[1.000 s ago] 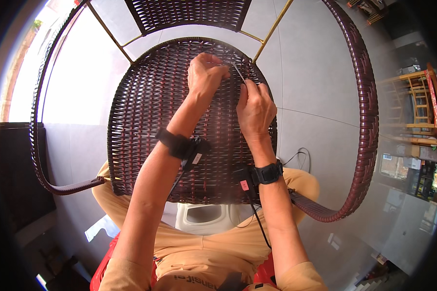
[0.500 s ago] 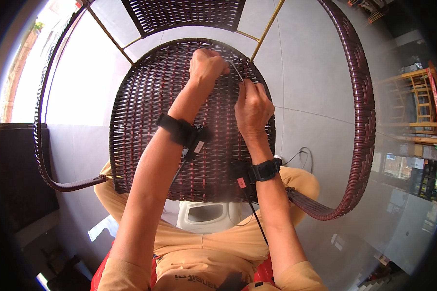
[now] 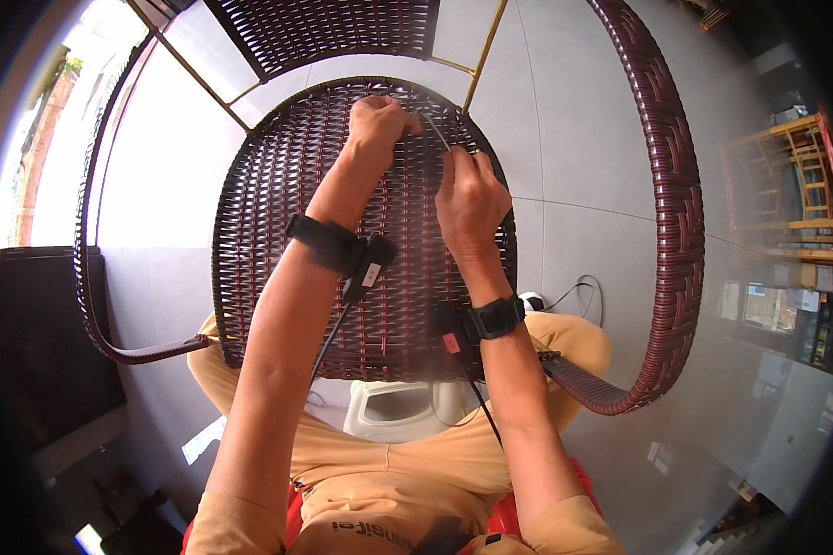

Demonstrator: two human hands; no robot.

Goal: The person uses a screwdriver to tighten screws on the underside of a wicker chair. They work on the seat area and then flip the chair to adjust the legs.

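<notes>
A woven dark brown wicker chair seat (image 3: 268, 194) lies before me. My left hand (image 3: 375, 129) is closed at the seat's far rim, with whatever its fingertips grip too small or hidden to make out. My right hand (image 3: 469, 194) is closed on a thin grey strip or rod (image 3: 435, 131) at the upper right of the seat, which reaches up toward my left fingers. Both wrists wear black straps with small boxes and cables.
A wrapped armrest (image 3: 671, 231) curves at each side. Brass-coloured bars (image 3: 486, 51) join a woven backrest (image 3: 319, 28) at the top. A white plastic stool (image 3: 389, 407) is under the seat, a wooden chair (image 3: 810, 185) stands far right, and cables lie on the floor.
Both hands sit slightly further left in the picture, as does the chair's back. The grey strip has shifted with them, still between my hands.
</notes>
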